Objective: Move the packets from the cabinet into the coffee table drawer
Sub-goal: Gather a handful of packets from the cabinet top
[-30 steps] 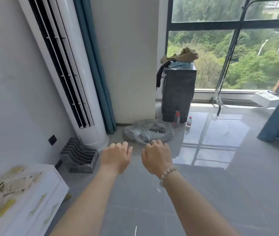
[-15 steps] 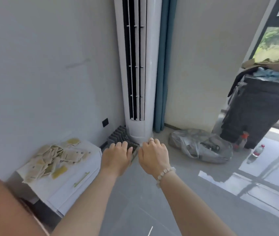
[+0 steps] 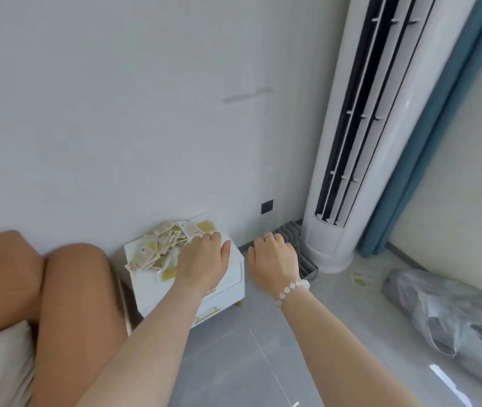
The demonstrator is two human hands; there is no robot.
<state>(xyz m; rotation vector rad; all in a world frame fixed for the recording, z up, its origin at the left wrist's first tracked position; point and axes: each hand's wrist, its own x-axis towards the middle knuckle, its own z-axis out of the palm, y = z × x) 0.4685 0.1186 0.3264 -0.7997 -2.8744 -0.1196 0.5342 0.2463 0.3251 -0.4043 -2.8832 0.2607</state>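
The left hand [image 3: 201,259] reaches over the white cabinet [image 3: 145,284], fingertips at the packets [image 3: 160,248], grip hidden, while the right hand [image 3: 272,259] hangs beside it, loosely curled and holding nothing.

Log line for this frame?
left hand: at packets, grip hidden | right hand: empty, beside cabinet | packets: piled on cabinet
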